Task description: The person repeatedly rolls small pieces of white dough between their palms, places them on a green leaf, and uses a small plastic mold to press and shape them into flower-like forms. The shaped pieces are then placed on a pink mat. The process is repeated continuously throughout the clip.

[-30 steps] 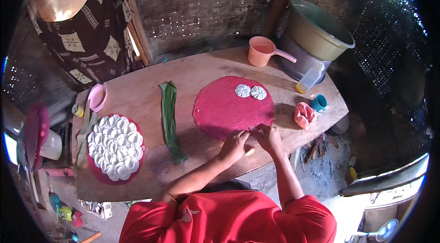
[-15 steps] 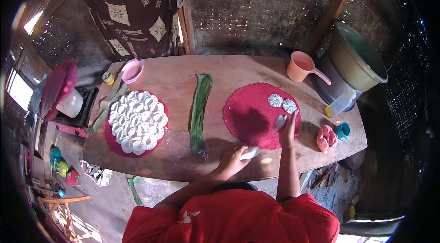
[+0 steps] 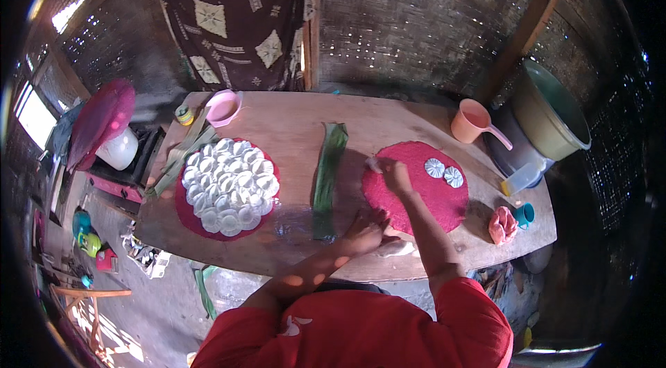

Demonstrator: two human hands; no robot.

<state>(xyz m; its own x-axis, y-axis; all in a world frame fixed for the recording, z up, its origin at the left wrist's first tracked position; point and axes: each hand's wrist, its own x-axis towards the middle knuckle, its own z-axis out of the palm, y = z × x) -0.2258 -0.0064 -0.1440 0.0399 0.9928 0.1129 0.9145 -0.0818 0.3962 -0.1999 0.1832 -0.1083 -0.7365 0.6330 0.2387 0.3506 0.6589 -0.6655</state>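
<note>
The right hand (image 3: 397,175) rests on the far left edge of the red round tray (image 3: 416,191), pinching a small white piece (image 3: 374,163) between its fingers. The left hand (image 3: 364,235) lies curled at the tray's near edge, touching white dough (image 3: 397,249) on the tabletop (image 3: 291,132). Two white shaped pieces (image 3: 444,172) sit on the tray. A green leaf (image 3: 327,167) lies just beside it.

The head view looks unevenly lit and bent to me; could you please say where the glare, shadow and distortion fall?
Head view: glare at the left window; sun patches on the left hand; dark corners; the table edge bows with the fisheye; the right hand on the red tray is slightly soft.
</note>
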